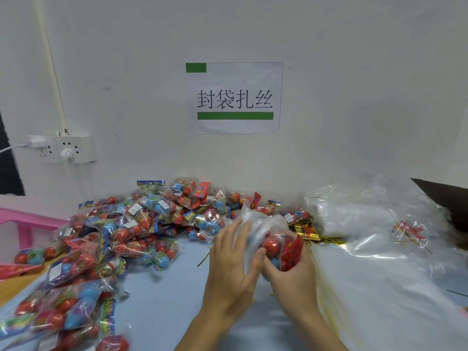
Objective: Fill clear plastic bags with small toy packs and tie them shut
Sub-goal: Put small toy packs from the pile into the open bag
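A clear plastic bag point(255, 224) with red and blue toy packs inside is held up over the blue table, a little right of centre. My left hand point(233, 264) lies against the bag's left side with fingers spread and thumb pressed on it. My right hand point(291, 272) grips the bag from below and the right, fingers curled round a red pack point(291, 252) in it. A big heap of toy packs point(121, 231) covers the table's left and back. A bundle of gold twist ties point(306, 233) lies just behind the bag.
A pile of empty clear bags point(374, 224) fills the right side of the table point(164, 300). Loose ties point(203, 258) lie on the table. A pink stool point(22, 221) stands at the left. A wall socket point(63, 148) and a paper sign point(235, 97) hang on the wall behind.
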Tool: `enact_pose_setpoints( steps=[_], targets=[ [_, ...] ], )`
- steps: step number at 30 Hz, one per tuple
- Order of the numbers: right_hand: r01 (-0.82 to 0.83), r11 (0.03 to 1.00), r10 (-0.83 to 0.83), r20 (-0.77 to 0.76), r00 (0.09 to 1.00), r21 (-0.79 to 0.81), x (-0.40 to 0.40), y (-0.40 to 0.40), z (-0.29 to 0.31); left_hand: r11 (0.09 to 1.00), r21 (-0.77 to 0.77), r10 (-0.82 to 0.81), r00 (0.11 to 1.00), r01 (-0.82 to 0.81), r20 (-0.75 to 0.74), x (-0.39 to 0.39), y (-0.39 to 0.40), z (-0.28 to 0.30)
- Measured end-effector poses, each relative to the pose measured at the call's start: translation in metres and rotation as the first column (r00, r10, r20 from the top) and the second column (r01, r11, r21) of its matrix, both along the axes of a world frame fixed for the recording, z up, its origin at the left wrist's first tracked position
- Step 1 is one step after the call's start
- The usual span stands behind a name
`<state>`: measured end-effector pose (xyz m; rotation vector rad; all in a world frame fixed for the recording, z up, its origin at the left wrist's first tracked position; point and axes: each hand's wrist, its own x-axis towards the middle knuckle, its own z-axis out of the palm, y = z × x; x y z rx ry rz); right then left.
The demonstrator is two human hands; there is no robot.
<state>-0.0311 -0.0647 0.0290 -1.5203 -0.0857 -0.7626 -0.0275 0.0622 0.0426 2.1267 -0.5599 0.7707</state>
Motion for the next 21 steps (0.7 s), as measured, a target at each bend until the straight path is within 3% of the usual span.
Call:
enact_pose_setpoints(
  steps=[3, 5, 15, 18, 21],
  targets=[
    [-0.015, 0.98, 0.036, 0.107, 0.994, -0.197, -0.005, 0.004, 0.0, 0.995, -0.005, -0.098, 0.993, 0.098, -0.061, 0.001, 0.0, -0.001],
    [-0.001, 0.961, 0.04, 0.136, 0.99, -0.276, -0.005, 0.003, -0.002, 0.992, -0.052, -0.115, 0.993, 0.114, -0.021, 0.001, -0.002, 0.0],
    [0.077, 0.848, 0.012, 0.164, 0.986, -0.524, -0.001, -0.003, -0.006, 0.98, -0.184, 0.129, 0.955, -0.081, 0.267, -0.002, -0.008, -0.001],
    [0.104, 0.795, -0.05, 0.106, 0.993, -0.598, 0.002, -0.002, -0.011, 0.983, -0.182, 0.04, 0.958, 0.013, 0.286, -0.003, -0.007, 0.002],
    [0.24, 0.763, -0.192, 0.143, 0.971, -0.6, 0.003, -0.001, -0.012, 0.991, -0.094, -0.056, 0.94, 0.093, 0.336, -0.006, -0.012, 0.002]
  ],
)
